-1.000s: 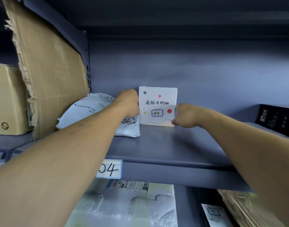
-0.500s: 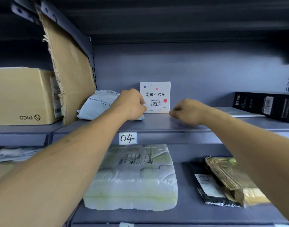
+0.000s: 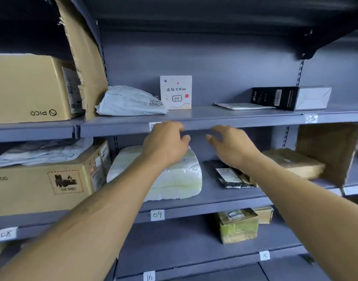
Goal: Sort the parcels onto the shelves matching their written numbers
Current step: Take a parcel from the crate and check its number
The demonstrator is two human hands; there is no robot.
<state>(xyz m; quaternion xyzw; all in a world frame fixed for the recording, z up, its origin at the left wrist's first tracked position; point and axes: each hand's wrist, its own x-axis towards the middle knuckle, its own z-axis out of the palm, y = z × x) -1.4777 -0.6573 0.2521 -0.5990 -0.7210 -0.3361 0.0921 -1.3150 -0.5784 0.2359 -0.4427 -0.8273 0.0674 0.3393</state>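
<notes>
Box (image 3: 175, 92) marked 04 stood upright on the upper shelf (image 3: 224, 118), so it seemed sorted, while the left hand (image 3: 166, 142) and the right hand (image 3: 230, 147) were empty, fingers loose, just below its edge.

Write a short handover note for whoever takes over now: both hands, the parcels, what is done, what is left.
Left hand: empty, fingers loosely curled, in front of the upper shelf edge.
Right hand: empty, likewise.
White box marked 04: stands upright at the back of that shelf, beside a grey mailer bag; no hand touches it.
Done: this box appears placed. The shelf label is mostly hidden behind the left hand, so confirm it.
Left: probably fetch the next parcel.
</notes>
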